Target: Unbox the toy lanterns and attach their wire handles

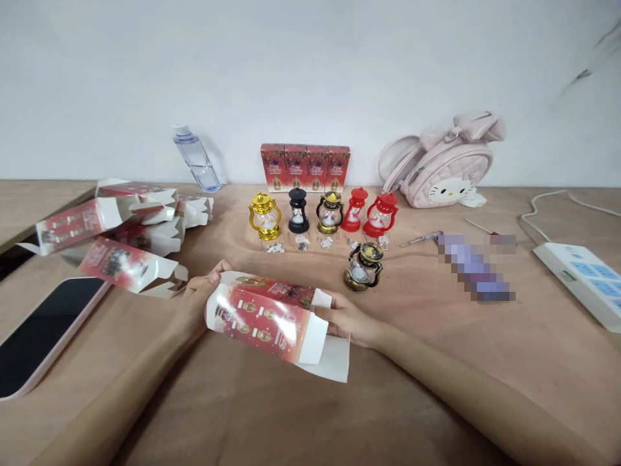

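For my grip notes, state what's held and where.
An open red carton: left hand at its left end, right hand at its flapped right end.

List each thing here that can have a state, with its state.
Red-and-white cardboard box between left hand and right hand: flaps open.
Heaped printed cardboard boxes: flaps open.
Four red cardboard boxes: closed, upright.
Clear plastic bottle: capped, leaning.
Flat black phone: screen dark.
Six small caged lanterns: upright.
Pink quilted bag: zip unclear.
White rectangular power strip: power unclear.

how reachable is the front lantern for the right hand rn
Likely yes: nothing stands between the right hand and the black-and-gold lantern, though it may first have to release the box.
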Demonstrator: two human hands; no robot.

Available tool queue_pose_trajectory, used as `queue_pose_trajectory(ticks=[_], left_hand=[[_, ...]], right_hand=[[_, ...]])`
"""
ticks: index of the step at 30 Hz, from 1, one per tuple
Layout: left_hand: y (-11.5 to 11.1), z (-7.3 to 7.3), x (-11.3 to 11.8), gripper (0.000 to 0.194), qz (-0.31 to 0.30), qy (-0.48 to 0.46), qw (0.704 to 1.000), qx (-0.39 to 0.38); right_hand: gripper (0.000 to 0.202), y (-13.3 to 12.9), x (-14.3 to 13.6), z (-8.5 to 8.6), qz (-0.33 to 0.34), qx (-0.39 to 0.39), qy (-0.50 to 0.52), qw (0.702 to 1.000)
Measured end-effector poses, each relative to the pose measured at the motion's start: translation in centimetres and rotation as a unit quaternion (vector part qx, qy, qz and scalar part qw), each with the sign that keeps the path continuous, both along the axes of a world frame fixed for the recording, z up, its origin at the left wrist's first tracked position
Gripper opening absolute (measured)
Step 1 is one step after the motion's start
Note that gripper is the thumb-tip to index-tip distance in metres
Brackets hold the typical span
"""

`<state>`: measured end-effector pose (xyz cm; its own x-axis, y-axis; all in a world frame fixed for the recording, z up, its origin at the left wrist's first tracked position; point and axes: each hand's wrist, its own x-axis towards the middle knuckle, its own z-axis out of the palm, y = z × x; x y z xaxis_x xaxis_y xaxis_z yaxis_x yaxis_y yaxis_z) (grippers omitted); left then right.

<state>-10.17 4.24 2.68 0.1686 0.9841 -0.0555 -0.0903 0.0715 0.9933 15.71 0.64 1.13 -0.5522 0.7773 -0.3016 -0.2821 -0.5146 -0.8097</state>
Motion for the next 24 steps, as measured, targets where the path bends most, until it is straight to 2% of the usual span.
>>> queue_pose_trajectory(ticks=[4,9,18,20,22,24], left_hand=[[-0.1,0.1,0.0,0.046,-0.001,-0.015,1.000,-0.005],[0.1,0.2,-0.4,0.049,-0.034,-0.025,0.999,0.002],[1.2,-0.1,-1.8,0.054,0.007,0.096,0.985,0.146],[1.2,-0.1,-1.7,0.047,0.016,0.095,0.987,0.131],[1.0,-0.1,-1.4,0.034,0.022,0.066,0.995,0.073],[0.8,0.0,-1.2,0.035,0.018,0.020,1.000,0.007]], right_hand=[[0.046,-0.2,-0.4,-0.4,-0.021,0.048,-0.007,0.999],[0.044,-0.3,-0.6,-1.0,-0.034,0.083,-0.006,0.996],[0.046,-0.2,-0.5,-1.0,-0.085,0.068,-0.019,0.994],[0.045,-0.2,-0.5,-1.1,-0.083,0.090,-0.023,0.992],[0.043,-0.2,-0.4,-0.9,-0.080,0.127,-0.043,0.988],[0.040,-0.3,-0.4,-0.6,-0.066,0.162,-0.076,0.982]])
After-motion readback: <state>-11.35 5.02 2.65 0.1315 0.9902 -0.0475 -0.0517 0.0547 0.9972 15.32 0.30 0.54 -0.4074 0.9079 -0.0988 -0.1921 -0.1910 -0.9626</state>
